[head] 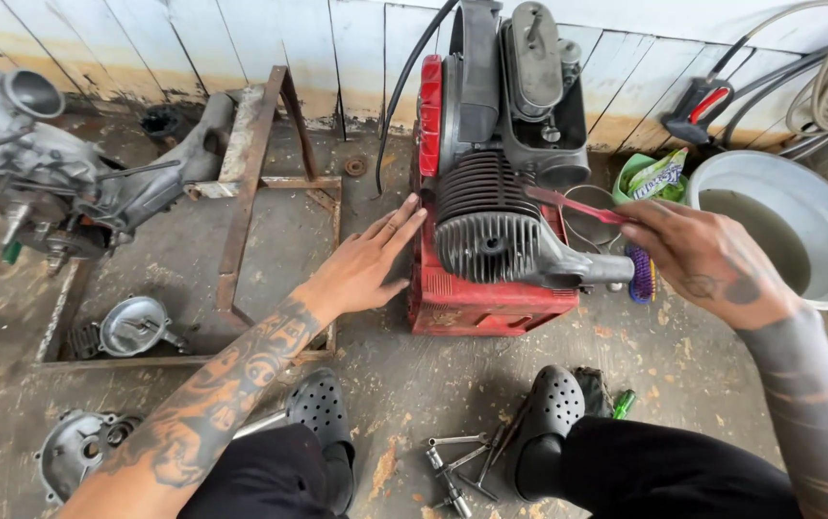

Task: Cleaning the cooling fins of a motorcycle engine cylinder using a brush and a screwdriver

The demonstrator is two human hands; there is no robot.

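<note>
Between hands (368,264), finned engine (487,229).

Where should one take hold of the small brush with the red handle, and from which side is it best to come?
Grip the brush on its thin red handle, probably from the right and above, as the right hand does now. The handle lies free over the engine, while the bristle end hangs low beside it. The left hand rests flat by the engine's fins.
</note>
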